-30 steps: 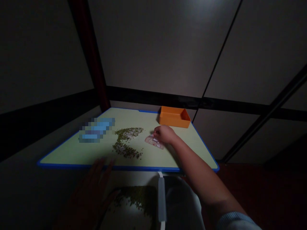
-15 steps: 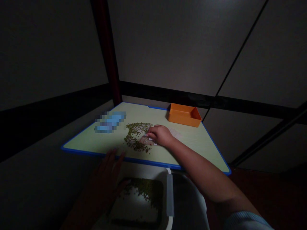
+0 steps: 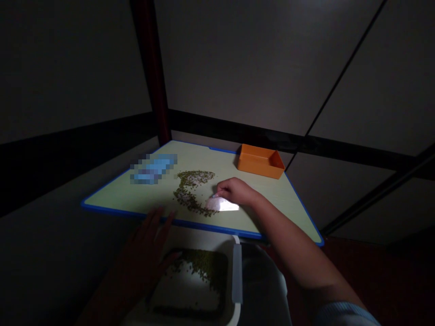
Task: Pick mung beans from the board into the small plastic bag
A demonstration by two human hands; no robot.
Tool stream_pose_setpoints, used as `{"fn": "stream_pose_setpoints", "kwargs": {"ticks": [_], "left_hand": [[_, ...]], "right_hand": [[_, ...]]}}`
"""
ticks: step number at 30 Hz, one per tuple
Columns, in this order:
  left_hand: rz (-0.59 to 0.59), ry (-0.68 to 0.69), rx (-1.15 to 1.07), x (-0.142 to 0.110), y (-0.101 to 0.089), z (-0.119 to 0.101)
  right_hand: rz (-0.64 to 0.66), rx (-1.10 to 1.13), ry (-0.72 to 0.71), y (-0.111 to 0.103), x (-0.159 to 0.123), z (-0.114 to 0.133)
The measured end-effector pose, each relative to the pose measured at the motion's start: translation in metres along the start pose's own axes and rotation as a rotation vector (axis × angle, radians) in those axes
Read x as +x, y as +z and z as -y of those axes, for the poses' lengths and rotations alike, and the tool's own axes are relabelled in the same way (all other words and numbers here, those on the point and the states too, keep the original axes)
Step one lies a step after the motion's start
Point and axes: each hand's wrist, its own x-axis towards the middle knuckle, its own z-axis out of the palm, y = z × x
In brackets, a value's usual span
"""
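My right hand (image 3: 234,191) is closed on a shiny pale card (image 3: 228,205), held low against the pale board (image 3: 268,199) with its blue edge. A curved spread of small green-brown grains (image 3: 185,194) lies just left of the card, touching its lower left end. My left hand (image 3: 147,246), in deep shadow, has its fingers spread at the board's front edge and over the left side of a white bin (image 3: 237,312). Its thumb reaches over the bin's inside. More of the same grains (image 3: 207,267) are inside the bin, which stands below the board's front edge.
An orange open box (image 3: 260,165) stands at the board's back right corner. A blurred light-blue item (image 3: 154,168) lies at the left. Dark panelled walls (image 3: 238,68) close in behind and to the left. The bin has a grey clip (image 3: 237,274) on its right side.
My right hand has moved slightly right with the card, which now tilts and catches bright light. My left hand stays by the bin. The view has shifted a little.
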Motion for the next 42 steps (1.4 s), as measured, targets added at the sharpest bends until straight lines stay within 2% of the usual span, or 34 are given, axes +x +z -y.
{"fn": "stream_pose_setpoints", "kwargs": {"ticks": [4, 7, 13, 18, 25, 31, 34, 38, 42], "left_hand": [[-0.015, -0.011, -0.004, 0.0, 0.002, 0.0], [-0.013, -0.017, -0.015, 0.001, 0.0, -0.002], [-0.006, -0.043, -0.029, 0.001, -0.003, -0.004], [-0.011, -0.051, -0.007, 0.001, -0.003, -0.008], [-0.112, -0.091, -0.011, -0.003, 0.007, -0.011], [-0.203, -0.001, 0.033, -0.006, 0.011, -0.005], [-0.162, 0.041, 0.041, -0.006, 0.005, -0.003], [-0.171, 0.029, 0.022, -0.005, 0.004, -0.004], [-0.199, 0.014, -0.012, -0.003, 0.007, -0.004]], "right_hand": [[0.035, 0.093, 0.019, -0.005, -0.003, -0.003], [-0.027, 0.105, 0.062, -0.008, -0.002, -0.008], [-0.172, -0.143, 0.21, -0.011, -0.002, -0.012], [-0.188, -0.281, 0.29, -0.008, -0.003, -0.012], [-0.173, -0.244, 0.212, 0.001, 0.001, -0.011], [-0.133, -0.393, 0.247, 0.002, 0.012, 0.004], [-0.112, -0.422, 0.244, 0.004, 0.021, 0.011], [-0.09, -0.312, 0.194, 0.012, 0.029, 0.015], [-0.053, -0.153, 0.151, 0.017, 0.026, 0.016]]}}
